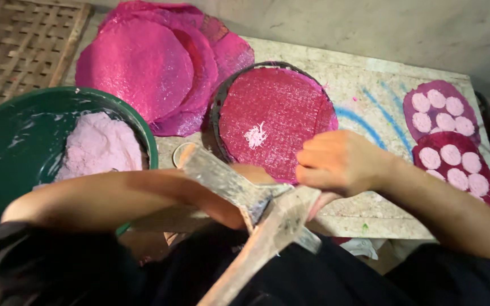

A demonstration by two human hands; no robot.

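- one round dark-red sheet [276, 116] lies flat on a dark-rimmed round tray [215, 113] in the middle of the counter [370, 96]; its surface is finely textured and glistening, with a small white tuft of shreds [255, 136] left of its centre.
- the right hand [338, 161] is curled, knuckles up, at the sheet's near right edge, touching it; whether the fingers pinch the edge cannot be told.
- the left hand [245, 195] is mostly hidden under a crossed wooden frame [256, 209] of two rough, paste-smeared bars, so its grip cannot be told; the forearm runs in from the left.
- one stack of bright pink round sheets [160, 62], at least three overlapping, lies behind and to the left of the tray, touching its rim.
- one green basin [7, 147] stands at the left, holding a mound of pale pink dough [97, 147].
- two more dark sheets sit at the counter's right end: the far one [440, 107] carries six pale pink discs, the near one [455, 167] about six, partly cut off.
- the counter is pale speckled stone with blue streaks [370, 116], against a grey wall; a woven bamboo mat [18, 39] fills the upper left corner.
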